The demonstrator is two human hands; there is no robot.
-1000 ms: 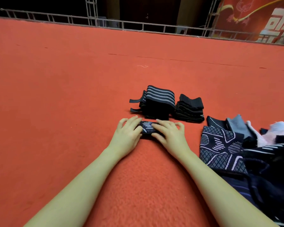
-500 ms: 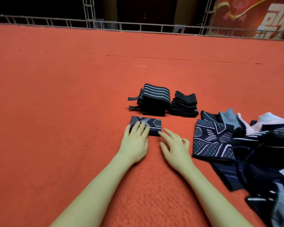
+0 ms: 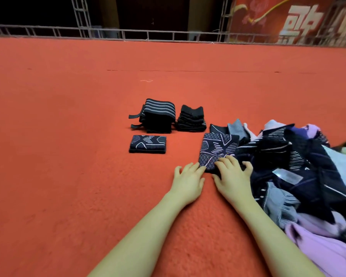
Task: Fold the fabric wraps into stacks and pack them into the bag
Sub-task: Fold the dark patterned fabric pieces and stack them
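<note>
A red carpet (image 3: 68,156) is shown from the head view, with 2 bare forearms extended forward over it. The left hand (image 3: 187,179) is laid palm down on the carpet, its fingers straight and slightly spread, the fingertips reaching the near left corner of an unfolded patterned wrap (image 3: 218,150). The right hand (image 3: 232,172) is placed on the near edge of the same wrap, fingers spread and lightly bent over the fabric; whether the cloth is pinched or merely pressed cannot be told. The unfolded wrap is dark with pale line and lattice markings and lies flat at the left margin of a loose pile of fabric (image 3: 300,172), which occupies the right side of the view and is made up of dark, grey and lilac pieces. A folded patterned wrap (image 3: 147,143) of matching design is seen lying alone on the carpet, to the left of the hands and well apart from them. Just behind it, a striped stack (image 3: 158,115) of folded dark wraps with grey bands is set, 2 strap ends protruding from its left side. A black stack (image 3: 191,118) of folded pieces is placed just beside the striped stack, on its right. At the far edge of the carpet a metal railing (image 3: 148,34) is visible, and a red banner (image 3: 288,19) with pale characters is seen at upper right.
</note>
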